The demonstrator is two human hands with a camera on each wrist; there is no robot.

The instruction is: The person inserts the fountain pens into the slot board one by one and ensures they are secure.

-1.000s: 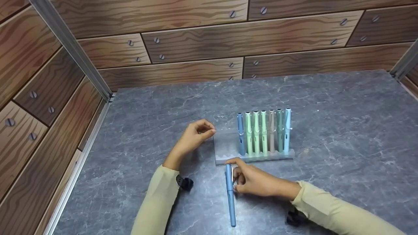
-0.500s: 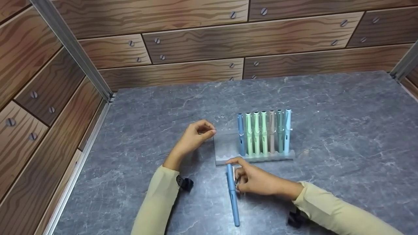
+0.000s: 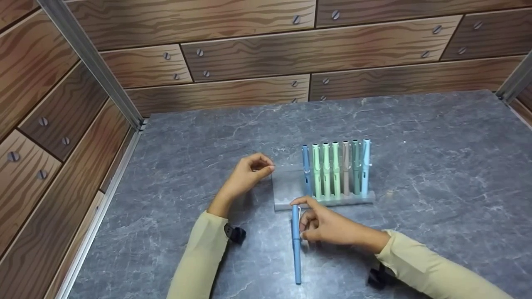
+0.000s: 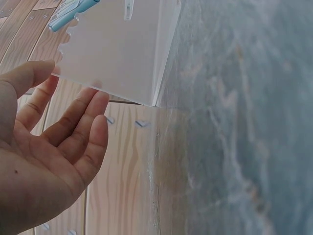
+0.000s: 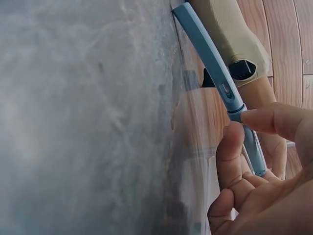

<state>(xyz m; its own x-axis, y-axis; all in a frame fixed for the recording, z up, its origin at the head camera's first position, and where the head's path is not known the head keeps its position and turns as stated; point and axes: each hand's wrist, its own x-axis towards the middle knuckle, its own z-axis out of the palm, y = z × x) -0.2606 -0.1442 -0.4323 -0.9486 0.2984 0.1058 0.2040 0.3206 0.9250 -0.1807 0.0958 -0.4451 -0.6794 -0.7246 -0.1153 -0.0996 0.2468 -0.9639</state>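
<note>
A blue pen (image 3: 296,257) with a metal clip is held in my right hand (image 3: 330,226), in front of the clear pen stand (image 3: 286,185). In the right wrist view, thumb and fingertips pinch the pen (image 5: 208,51) near the cap's lower edge; the index finger reaches its cap end. My left hand (image 3: 247,174) pinches the stand's left upper corner between thumb and index finger, the other fingers loosely bent beside its edge (image 4: 105,90). Upright in the stand are a blue pen (image 3: 306,160), several light green pens (image 3: 326,170), a brownish one (image 3: 346,166), a dark green one (image 3: 356,166) and a light blue one (image 3: 365,162).
The stand rests on a grey marbled table (image 3: 436,174). Wood-patterned panels (image 3: 249,54) rise behind and at the left, with a metal post (image 3: 95,62) at the corner. Dark wrist devices (image 3: 235,234) sit at both sleeve cuffs.
The right hand has moved slightly right and up toward the stand, and the blue pen has turned about its length, its clip side shifting. The left hand stays at the stand's corner.
</note>
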